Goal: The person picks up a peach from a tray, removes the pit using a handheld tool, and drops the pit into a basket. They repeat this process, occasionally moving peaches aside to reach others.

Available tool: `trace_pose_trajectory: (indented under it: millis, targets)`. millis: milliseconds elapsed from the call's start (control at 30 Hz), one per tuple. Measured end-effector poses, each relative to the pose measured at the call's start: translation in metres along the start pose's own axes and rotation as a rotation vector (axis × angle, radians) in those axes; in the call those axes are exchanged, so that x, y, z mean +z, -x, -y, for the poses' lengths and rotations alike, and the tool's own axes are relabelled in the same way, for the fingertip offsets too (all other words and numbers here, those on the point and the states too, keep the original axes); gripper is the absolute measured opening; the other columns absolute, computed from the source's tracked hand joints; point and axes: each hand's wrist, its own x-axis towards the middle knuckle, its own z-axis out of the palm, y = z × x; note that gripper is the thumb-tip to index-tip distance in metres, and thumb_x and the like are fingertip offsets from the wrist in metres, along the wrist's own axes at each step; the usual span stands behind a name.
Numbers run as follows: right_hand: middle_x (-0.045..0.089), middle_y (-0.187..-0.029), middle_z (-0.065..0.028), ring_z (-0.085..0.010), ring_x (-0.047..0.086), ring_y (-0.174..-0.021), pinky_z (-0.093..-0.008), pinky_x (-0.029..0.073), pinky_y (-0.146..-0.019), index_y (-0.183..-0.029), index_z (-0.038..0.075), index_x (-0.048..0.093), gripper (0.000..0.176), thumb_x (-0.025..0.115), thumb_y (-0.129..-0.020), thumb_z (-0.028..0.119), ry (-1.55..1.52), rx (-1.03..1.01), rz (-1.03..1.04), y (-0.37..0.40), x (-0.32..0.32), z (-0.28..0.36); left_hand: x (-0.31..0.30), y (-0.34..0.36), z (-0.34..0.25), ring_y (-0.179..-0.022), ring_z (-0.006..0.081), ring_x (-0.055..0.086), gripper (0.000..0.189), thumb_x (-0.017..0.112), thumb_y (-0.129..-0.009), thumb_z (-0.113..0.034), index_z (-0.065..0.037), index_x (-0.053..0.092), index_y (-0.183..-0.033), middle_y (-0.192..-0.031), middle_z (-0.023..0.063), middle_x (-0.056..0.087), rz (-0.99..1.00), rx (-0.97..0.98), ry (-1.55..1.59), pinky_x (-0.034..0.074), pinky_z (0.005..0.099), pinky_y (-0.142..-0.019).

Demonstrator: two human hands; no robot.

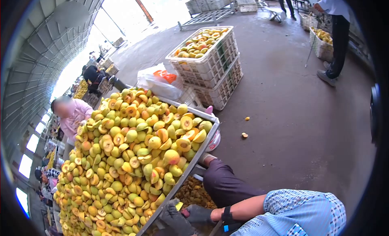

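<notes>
Both my hands wear dark grey gloves at the lower edge of a big heap of halved yellow peaches (121, 155). My left hand (176, 220) is closed, with a yellow-green peach piece (179, 206) showing at its fingers. My right hand (197, 214) is also closed, close beside the left. Something small and reddish shows at its fingertips, too small and covered to name. The metal-rimmed table (178, 185) holding the peaches runs right by my hands. Below its edge lie brownish peach scraps (194, 193), partly hidden by my knee.
Two stacked plastic crates (206, 69), the upper full of peaches, stand past the table corner beside a white plastic bag (160, 82). A person in pink (75, 116) works across the heap. Another person (336, 33) stands near a peach crate (322, 43). Fruit bits (244, 135) lie on the floor.
</notes>
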Motion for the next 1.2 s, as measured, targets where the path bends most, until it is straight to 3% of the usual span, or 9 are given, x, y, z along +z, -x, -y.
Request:
trace_pose_trajectory:
  millis: [100, 167, 233, 300, 433, 600, 767, 933, 1200]
  targets:
    - [0.069, -0.081, 0.0004, -0.0073, 0.057, -0.076, -0.0323, 0.050, -0.071, -0.102, 0.003, 0.071, 0.023, 0.073, -0.084, 0.018, -0.306, 0.132, 0.100, 0.006, -0.003, 0.016, -0.010, -0.009, 0.022, -0.054, 0.0183, 0.057, 0.040, 0.061, -0.102, -0.038, 0.000, 0.068, -0.093, -0.080, 0.0102, 0.065, 0.061, -0.071, 0.141, 0.049, 0.0314, -0.049]
    - [0.068, -0.080, 0.0007, -0.0060, 0.056, -0.077, -0.0322, 0.050, -0.068, -0.099, 0.003, 0.071, 0.024, 0.076, -0.081, 0.017, 0.039, 0.158, 0.186, -0.006, -0.017, 0.000, -0.004, 0.001, -0.016, -0.078, 0.0221, 0.067, 0.031, 0.059, -0.103, -0.020, 0.003, 0.072, -0.087, -0.086, 0.0108, 0.072, 0.038, -0.150, 0.160, 0.054, 0.0373, -0.077]
    - [0.067, -0.081, -0.0117, -0.0208, 0.064, -0.077, -0.0382, 0.051, -0.071, -0.097, 0.004, 0.068, 0.024, 0.058, -0.098, 0.026, 0.431, -0.342, 0.153, -0.018, -0.016, -0.044, 0.000, 0.005, -0.008, -0.080, 0.0204, 0.068, 0.026, 0.061, -0.102, -0.018, 0.001, 0.072, -0.088, -0.088, 0.0098, 0.074, 0.011, 0.077, -0.061, 0.054, 0.0364, -0.078]
    - [0.072, -0.091, -0.0094, -0.0161, 0.067, -0.084, -0.0349, 0.051, -0.071, -0.102, 0.004, 0.068, 0.015, 0.064, -0.090, 0.012, 0.420, -0.107, 0.154, -0.019, -0.021, -0.040, 0.005, 0.006, -0.017, -0.083, 0.0188, 0.069, 0.021, 0.063, -0.100, -0.015, 0.000, 0.072, -0.089, -0.088, 0.0095, 0.075, 0.018, 0.590, -0.391, 0.055, 0.0355, -0.079]
    - [0.073, -0.111, -0.0012, -0.0108, 0.066, -0.098, -0.0290, 0.054, -0.085, -0.118, 0.006, 0.069, 0.034, 0.068, -0.085, 0.000, -0.430, 0.192, 0.413, 0.020, -0.022, 0.046, -0.007, 0.008, -0.010, -0.077, 0.0190, 0.071, 0.035, 0.062, -0.104, -0.029, 0.001, 0.074, -0.088, -0.085, 0.0091, 0.075, 0.105, -0.097, 0.366, 0.057, 0.0330, -0.074]
    - [0.066, -0.125, -0.0022, -0.0125, 0.059, -0.114, -0.0291, 0.048, -0.100, -0.133, 0.008, 0.062, 0.047, 0.067, -0.088, 0.001, -0.437, 0.170, 0.635, 0.019, -0.027, 0.045, -0.014, 0.018, -0.018, -0.072, 0.0177, 0.070, 0.039, 0.062, -0.104, -0.033, 0.001, 0.074, -0.088, -0.084, 0.0091, 0.075, 0.095, -0.088, 0.451, 0.058, 0.0293, -0.071]
    - [0.065, -0.111, -0.0026, -0.0135, 0.058, -0.103, -0.0327, 0.050, -0.088, -0.133, 0.008, 0.059, 0.043, 0.066, -0.091, 0.011, 0.088, -0.356, 0.551, -0.018, -0.010, -0.006, -0.034, 0.027, -0.027, -0.075, 0.0224, 0.072, 0.039, 0.062, -0.104, -0.032, 0.002, 0.072, -0.088, -0.085, 0.0115, 0.074, 0.107, -0.060, 0.439, 0.059, 0.0334, -0.073]
    - [0.070, -0.083, -0.0143, -0.0392, 0.066, -0.082, -0.0422, 0.052, -0.073, -0.092, 0.010, 0.070, 0.013, 0.069, -0.082, 0.019, 0.569, -0.382, 0.485, 0.015, -0.011, 0.034, -0.104, 0.041, -0.019, -0.084, 0.0217, 0.069, 0.043, 0.052, -0.108, -0.040, 0.001, 0.067, -0.105, -0.095, 0.0130, 0.071, -0.194, -0.175, 0.533, 0.057, 0.0336, -0.078]
    - [0.072, -0.083, -0.0195, -0.0395, 0.071, -0.083, -0.0478, 0.056, -0.076, -0.084, 0.007, 0.076, 0.034, 0.059, -0.090, 0.035, 1.096, 0.014, 0.294, -0.001, -0.027, 0.030, -0.274, -0.059, 0.045, -0.082, 0.0159, 0.063, 0.037, 0.060, -0.105, -0.036, 0.000, 0.067, -0.109, -0.098, 0.0042, 0.065, -0.430, 0.001, -0.150, 0.053, 0.0315, -0.072]
